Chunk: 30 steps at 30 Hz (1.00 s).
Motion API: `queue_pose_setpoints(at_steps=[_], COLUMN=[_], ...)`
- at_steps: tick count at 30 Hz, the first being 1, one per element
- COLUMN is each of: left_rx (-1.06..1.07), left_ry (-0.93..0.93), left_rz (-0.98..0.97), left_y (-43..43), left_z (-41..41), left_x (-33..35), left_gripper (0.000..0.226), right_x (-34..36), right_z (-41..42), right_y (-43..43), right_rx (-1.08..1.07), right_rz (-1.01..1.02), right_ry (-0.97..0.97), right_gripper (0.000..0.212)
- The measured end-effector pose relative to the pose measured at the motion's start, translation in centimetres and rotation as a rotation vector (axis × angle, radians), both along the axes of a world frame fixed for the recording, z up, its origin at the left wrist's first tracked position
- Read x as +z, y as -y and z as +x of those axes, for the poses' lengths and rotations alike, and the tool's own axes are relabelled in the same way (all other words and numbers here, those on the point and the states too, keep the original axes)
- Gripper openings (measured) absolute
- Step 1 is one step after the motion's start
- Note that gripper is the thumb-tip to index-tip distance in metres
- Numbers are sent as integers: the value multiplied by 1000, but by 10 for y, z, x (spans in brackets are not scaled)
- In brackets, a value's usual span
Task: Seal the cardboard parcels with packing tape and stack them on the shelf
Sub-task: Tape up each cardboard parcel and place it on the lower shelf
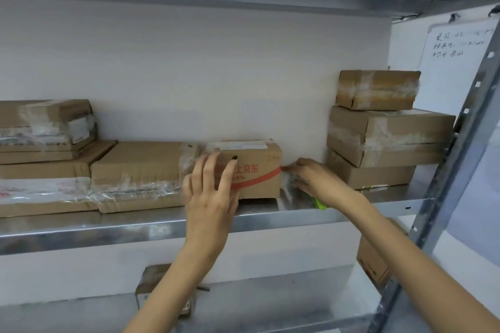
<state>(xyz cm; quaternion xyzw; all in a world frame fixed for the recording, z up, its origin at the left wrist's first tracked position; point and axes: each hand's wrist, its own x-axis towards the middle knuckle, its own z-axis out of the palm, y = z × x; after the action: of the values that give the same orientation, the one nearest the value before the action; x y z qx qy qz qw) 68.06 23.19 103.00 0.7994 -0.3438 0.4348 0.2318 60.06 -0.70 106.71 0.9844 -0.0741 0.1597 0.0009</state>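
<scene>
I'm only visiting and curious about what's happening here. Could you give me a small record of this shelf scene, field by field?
Place: metal shelf
Box handled: small printed box, standing on the shelf
Left hand: flat against the box's front
Right hand: at the box's right side, grips a mostly hidden green tool
To its right: three-box stack, taped
To its left: low taped boxes

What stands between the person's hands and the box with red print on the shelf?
Nothing visible. The left hand lies with straight fingers on the front of the red-printed box. The right hand, holding a green tool, is at the box's right edge.
</scene>
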Motion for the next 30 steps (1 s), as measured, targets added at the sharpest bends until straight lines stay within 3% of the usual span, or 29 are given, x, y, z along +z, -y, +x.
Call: queue_pose_setpoints(at_steps=[3,7,13,20,27,30], left_rx=[-10,-18,-24,-40,-116,-156], left_ry=[5,25,26,35,-28,-63], left_rz=[-4,-29,-47,-58,-67,-76], left_y=[6,14,18,17,26,31], left_z=[0,-3,-7,-6,-11,-20], left_x=[2,3,2,-3,0,0], left_gripper=[55,51,51,54,48,45], right_x=[-4,-8,-14,-16,24,33], right_z=[6,7,-1,6,-13,-40], right_y=[4,11,10,7,-4,-28], right_rx=[7,38,139,18,-77,-64], right_rz=[71,145,145,181,83,227], right_ry=[-5,95,205,241,470,661], right_gripper=[26,29,12,10,6,9])
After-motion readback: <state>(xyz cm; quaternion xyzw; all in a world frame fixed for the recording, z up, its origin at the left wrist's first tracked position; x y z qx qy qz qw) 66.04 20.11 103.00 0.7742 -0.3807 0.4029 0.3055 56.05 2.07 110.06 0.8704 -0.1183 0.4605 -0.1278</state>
